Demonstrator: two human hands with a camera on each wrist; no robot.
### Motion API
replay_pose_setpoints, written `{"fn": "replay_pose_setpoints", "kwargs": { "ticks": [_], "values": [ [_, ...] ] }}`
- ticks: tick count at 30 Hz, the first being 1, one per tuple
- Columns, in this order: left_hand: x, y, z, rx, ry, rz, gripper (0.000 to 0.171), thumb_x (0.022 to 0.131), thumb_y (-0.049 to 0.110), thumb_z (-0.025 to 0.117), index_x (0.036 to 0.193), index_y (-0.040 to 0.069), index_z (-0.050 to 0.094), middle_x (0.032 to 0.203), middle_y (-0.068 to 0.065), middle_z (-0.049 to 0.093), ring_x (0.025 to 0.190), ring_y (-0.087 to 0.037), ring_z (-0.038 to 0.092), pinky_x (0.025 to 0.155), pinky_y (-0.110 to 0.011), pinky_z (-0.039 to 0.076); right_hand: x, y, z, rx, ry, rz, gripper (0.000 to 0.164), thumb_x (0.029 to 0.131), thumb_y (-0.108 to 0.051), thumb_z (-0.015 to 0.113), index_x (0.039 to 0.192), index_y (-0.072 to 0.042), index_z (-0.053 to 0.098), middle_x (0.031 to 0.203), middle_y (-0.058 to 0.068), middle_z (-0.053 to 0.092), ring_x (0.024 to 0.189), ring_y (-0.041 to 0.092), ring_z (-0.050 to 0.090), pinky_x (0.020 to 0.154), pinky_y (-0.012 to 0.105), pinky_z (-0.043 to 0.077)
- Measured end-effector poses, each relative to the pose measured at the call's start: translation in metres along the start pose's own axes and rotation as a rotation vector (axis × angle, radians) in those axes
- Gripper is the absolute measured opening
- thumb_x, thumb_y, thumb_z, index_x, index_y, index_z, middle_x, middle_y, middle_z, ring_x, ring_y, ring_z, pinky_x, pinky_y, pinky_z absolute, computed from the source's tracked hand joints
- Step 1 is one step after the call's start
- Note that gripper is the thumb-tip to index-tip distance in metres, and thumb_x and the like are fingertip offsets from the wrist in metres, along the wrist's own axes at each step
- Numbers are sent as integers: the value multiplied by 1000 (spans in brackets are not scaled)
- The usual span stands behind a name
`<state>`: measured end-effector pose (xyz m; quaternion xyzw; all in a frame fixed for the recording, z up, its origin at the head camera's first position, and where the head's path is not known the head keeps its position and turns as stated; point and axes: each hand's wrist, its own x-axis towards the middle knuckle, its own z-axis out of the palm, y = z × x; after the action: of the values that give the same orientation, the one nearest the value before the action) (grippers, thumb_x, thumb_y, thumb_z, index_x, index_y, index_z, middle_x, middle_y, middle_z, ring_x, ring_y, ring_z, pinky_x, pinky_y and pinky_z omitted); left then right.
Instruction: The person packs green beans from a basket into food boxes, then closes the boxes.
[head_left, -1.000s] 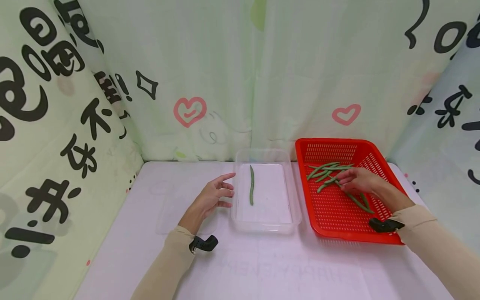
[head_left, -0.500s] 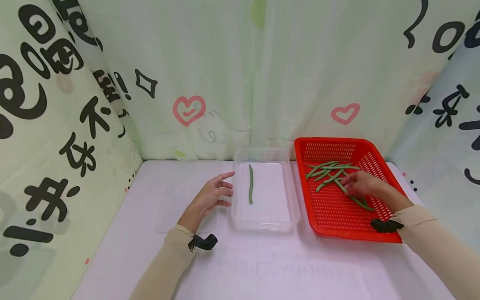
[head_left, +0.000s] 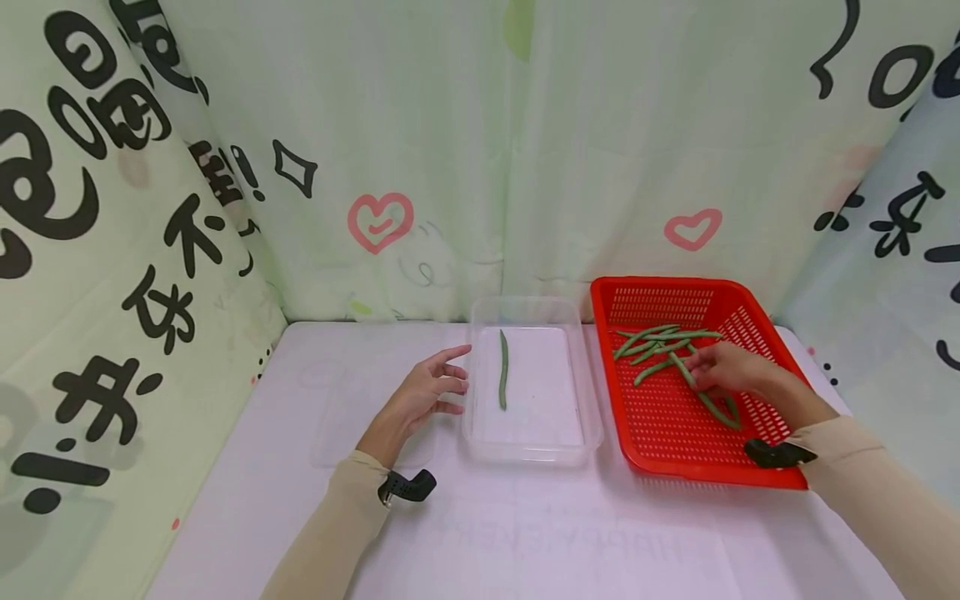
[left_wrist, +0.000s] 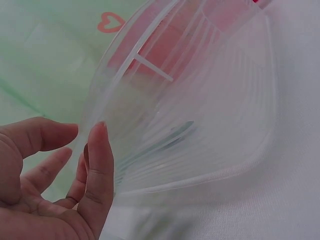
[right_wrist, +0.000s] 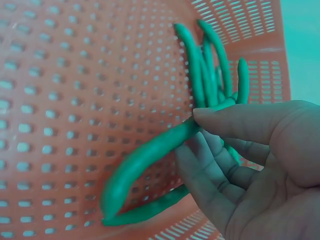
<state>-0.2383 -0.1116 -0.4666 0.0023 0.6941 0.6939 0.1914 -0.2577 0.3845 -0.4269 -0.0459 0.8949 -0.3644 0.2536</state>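
My right hand [head_left: 729,368] is inside the red perforated basket [head_left: 651,433]. Between thumb and fingers it pinches a green bean [right_wrist: 147,152], whose two ends stick out on either side. Beyond the fingertips lie several more green beans [head_left: 651,335] in a loose pile, and another bean [right_wrist: 147,211] rests below the pinched one. My left hand [head_left: 420,396] is beside the left rim of a clear plastic box [head_left: 532,455], fingers loosely bent and holding nothing. Whether the fingertips touch the rim I cannot tell. One green bean [head_left: 503,371] lies lengthwise in the box.
A transparent, flat lid-like piece [head_left: 337,433] lies on the white-covered table [head_left: 510,533], left of the box and partly behind the left hand. Printed curtains [head_left: 450,150] close off the back and both sides. The basket stands close to the box's right side.
The right hand has shifted slightly right inside the basket and now pinches a bean, which is turned at a steeper slant. The left hand and the bean in the box stay put.
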Motion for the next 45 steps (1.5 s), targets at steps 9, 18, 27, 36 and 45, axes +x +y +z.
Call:
{"fn": "replay_pose_setpoints", "kwargs": {
  "ticks": [9,18,27,36,45],
  "values": [
    [0,1,0,-3,5,6,60,95,0,63,148,25,54,112,-9,56,91,-19,61,68,-32,61,-7,-11,-1,31,22,-38,42,98,-9,65,128,16,51,97,10,62,88,22,61,79,36,59],
    [1,-4,0,-16,-1,11,59,94,-2,64,147,24,55,110,-8,56,90,-18,60,66,-32,61,-22,-23,-1,44,46,-31,48,98,-16,65,133,14,50,113,17,65,95,23,63,87,45,59],
    [1,-4,0,-16,5,11,59,94,0,65,146,25,56,110,-9,56,90,-20,62,67,-32,61,-30,-36,-2,55,6,-17,48,97,-18,67,132,12,54,116,17,65,95,22,63,83,38,61],
    [2,-3,0,-15,-6,17,59,95,-1,63,147,25,55,110,-8,56,90,-19,61,66,-33,61,-36,-57,3,155,35,-67,50,99,-20,65,139,7,50,110,7,70,101,25,66,90,44,58],
    [2,-3,0,-12,-13,30,60,95,-2,61,150,22,52,108,-8,56,87,-17,61,64,-31,61,-35,-78,9,295,99,-119,58,97,-26,69,142,3,48,109,4,70,97,20,71,87,39,60]
  ]
}}
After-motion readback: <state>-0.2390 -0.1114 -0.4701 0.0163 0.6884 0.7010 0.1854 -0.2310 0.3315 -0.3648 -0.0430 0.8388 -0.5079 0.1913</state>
